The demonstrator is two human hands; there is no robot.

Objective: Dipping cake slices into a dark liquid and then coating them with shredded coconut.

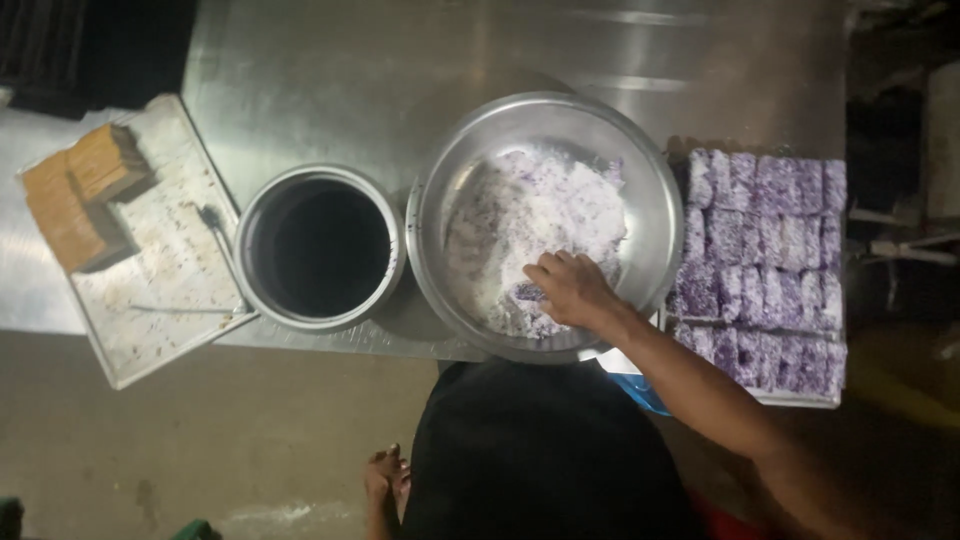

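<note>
Right hand [568,288] in bowl [655,190] near front rim, fingers curled on purple piece [527,294], perhaps gripping. Coated purple cakes on tray [765,255] right. Dark pot [320,248] left. Left hand unseen.

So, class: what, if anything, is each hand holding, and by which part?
The right hand is down in the bowl, fingers curled on a purple piece among white flakes; the grip point is hidden. The left hand hangs empty.
</note>
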